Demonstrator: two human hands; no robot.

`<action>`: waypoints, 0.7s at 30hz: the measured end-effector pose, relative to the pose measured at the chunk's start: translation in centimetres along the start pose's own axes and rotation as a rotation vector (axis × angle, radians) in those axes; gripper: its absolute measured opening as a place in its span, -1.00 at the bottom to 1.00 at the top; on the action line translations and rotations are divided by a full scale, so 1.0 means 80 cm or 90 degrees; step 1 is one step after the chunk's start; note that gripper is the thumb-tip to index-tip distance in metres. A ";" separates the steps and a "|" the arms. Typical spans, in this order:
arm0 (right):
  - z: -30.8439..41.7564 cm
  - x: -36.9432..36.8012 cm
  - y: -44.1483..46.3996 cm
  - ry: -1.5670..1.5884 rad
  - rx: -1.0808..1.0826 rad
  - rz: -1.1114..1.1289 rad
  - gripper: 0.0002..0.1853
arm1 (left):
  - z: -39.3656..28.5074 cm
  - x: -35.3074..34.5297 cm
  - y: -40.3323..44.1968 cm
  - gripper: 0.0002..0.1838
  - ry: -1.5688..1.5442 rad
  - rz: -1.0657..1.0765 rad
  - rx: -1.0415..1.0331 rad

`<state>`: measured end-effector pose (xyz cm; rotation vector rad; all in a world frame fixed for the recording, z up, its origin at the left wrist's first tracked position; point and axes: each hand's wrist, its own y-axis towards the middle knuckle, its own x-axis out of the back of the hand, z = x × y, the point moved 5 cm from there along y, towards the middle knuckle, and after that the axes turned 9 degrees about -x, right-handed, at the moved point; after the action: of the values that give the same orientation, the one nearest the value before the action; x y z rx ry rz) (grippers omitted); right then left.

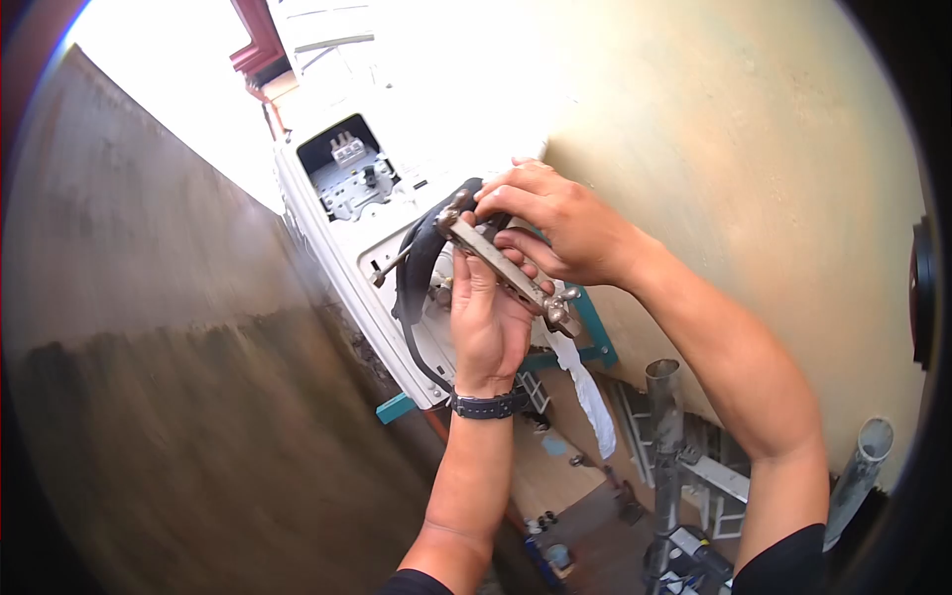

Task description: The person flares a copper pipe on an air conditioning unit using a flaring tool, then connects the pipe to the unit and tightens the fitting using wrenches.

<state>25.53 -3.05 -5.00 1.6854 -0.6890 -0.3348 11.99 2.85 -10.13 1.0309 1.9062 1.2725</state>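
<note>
My left hand [491, 322] is closed around a metal flaring bar [496, 263], a long clamp block with wing nuts [562, 297] at its lower right end. The bar slants from upper left to lower right across my fingers. Around the bar's upper end, my right hand [560, 223] has its fingers bent about a black insulated pipe [426, 253]; part of that grip is hidden. The pipe curves down to the left of my left hand. A rod with a bar handle [379, 276] sticks out to the left.
Behind my hands is a white outdoor air-conditioner unit [342, 263] with an uncovered terminal block [347, 149]. It rests on a teal bracket [595, 332]. Walls rise close on both sides. Below are a ladder [635, 436], grey pipes [666, 426] and scattered tools.
</note>
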 end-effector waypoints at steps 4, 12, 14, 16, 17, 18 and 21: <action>0.010 0.008 0.012 0.007 -0.058 0.045 -0.61 | 0.002 0.002 -0.004 -0.46 -0.013 -0.019 0.004; 0.078 0.020 0.044 -0.161 -0.018 0.059 -0.54 | 0.006 0.006 -0.007 -0.52 -0.051 -0.047 0.031; 0.096 0.013 0.054 -0.238 0.030 0.071 -0.72 | 0.013 0.006 -0.006 -0.52 -0.069 -0.035 0.035; 0.104 0.010 0.061 -0.314 0.032 0.118 -0.75 | 0.014 0.006 -0.008 -0.54 -0.086 -0.033 0.037; 0.108 0.008 0.063 -0.372 0.033 0.141 -0.79 | 0.015 0.006 -0.010 -0.56 -0.077 -0.025 0.046; 0.112 0.006 0.067 -0.409 0.019 0.154 -0.81 | 0.018 0.007 -0.010 -0.53 -0.086 -0.027 0.047; 0.106 -0.002 0.072 -0.313 -0.150 0.143 -0.82 | 0.021 0.007 -0.011 -0.50 -0.108 -0.019 0.048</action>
<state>19.07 -10.22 -1.51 1.2923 -1.1433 -0.6546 12.81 3.89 -11.59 1.1080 1.8445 1.0690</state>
